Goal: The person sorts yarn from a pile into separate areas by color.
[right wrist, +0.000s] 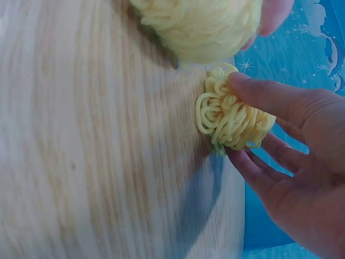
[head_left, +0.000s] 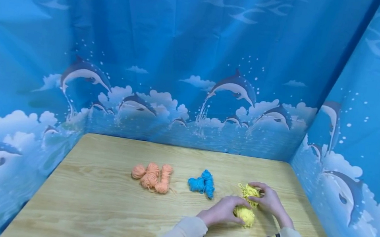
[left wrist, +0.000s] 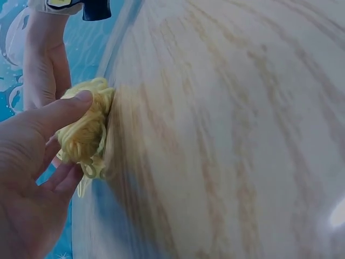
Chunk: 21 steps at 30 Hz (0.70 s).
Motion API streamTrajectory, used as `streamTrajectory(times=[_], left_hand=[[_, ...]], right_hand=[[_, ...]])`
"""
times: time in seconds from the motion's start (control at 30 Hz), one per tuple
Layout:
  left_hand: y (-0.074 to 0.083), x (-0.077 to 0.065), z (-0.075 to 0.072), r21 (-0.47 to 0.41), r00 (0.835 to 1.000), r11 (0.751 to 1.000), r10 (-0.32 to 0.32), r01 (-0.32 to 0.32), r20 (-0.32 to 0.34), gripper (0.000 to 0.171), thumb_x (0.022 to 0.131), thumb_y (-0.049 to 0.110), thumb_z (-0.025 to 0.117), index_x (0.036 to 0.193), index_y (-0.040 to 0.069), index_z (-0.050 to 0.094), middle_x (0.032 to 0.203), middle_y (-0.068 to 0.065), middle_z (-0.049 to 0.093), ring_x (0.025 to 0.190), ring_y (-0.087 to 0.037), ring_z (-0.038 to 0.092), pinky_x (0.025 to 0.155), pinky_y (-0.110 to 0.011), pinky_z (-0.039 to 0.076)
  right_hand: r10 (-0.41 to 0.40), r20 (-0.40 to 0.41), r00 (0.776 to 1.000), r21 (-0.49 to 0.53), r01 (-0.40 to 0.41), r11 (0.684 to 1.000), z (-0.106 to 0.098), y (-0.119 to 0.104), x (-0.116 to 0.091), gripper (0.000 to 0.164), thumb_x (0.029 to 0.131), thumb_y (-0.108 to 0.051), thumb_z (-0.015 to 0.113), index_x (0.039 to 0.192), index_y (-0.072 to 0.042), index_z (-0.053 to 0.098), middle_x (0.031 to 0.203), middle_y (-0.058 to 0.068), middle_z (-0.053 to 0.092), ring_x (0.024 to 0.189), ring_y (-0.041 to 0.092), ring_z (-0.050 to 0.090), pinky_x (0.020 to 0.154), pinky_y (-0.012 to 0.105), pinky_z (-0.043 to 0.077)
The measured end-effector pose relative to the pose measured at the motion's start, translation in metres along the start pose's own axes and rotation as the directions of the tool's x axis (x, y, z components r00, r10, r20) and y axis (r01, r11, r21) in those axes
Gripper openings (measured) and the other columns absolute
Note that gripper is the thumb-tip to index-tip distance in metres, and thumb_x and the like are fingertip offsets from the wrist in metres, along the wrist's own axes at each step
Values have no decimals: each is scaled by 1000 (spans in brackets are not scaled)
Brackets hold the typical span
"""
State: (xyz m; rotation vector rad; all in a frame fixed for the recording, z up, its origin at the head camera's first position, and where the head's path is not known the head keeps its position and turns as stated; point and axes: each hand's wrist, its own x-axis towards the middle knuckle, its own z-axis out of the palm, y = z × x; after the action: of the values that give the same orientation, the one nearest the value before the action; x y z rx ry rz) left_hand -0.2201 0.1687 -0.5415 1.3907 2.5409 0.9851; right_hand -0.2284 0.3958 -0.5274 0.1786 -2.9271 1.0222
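Observation:
On the right side of the table, my left hand point(head_left: 224, 210) grips a rounded yellow ball of yarn point(head_left: 245, 217), thumb on the near side and fingers on the far side. In the left wrist view, the thumb presses on the top of this yarn point(left wrist: 89, 127). Just behind it, my right hand point(head_left: 271, 202) holds a looser yellow yarn bundle point(head_left: 249, 191). Seen from the right wrist, thumb and fingers pinch this looped bundle point(right wrist: 232, 116) from both sides, close over the wood. The two yellow pieces lie almost end to end.
Blue yarn pieces point(head_left: 203, 184) lie left of the hands, near the table's middle. Farther left is a group of several orange yarn pieces point(head_left: 153, 177), some round, some long. The wooden table point(head_left: 99, 202) is bordered by blue dolphin curtains point(head_left: 170, 52) behind and at the sides.

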Motion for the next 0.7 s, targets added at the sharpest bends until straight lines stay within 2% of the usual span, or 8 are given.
streamTrajectory(times=[0.23,0.7], left_hand=[[2,-1,4,31,1000,999,-11,11,-10,54,84,28,84,133,19,65,137,8,63,130,-7,54,116,-28,37],[2,-2,8,30,998,998,-53,54,-38,50,85,30,83,131,22,65,134,8,62,127,-7,53,110,-28,43]], right_hand=[[22,1,1000,-4,-22,1000,3,0,0,48,83,-15,83,127,-4,67,134,26,60,112,48,61,92,60,53],[23,-3,1000,0,-23,1000,3,0,2,47,82,-13,83,126,-3,68,132,25,62,114,49,60,96,61,52]])
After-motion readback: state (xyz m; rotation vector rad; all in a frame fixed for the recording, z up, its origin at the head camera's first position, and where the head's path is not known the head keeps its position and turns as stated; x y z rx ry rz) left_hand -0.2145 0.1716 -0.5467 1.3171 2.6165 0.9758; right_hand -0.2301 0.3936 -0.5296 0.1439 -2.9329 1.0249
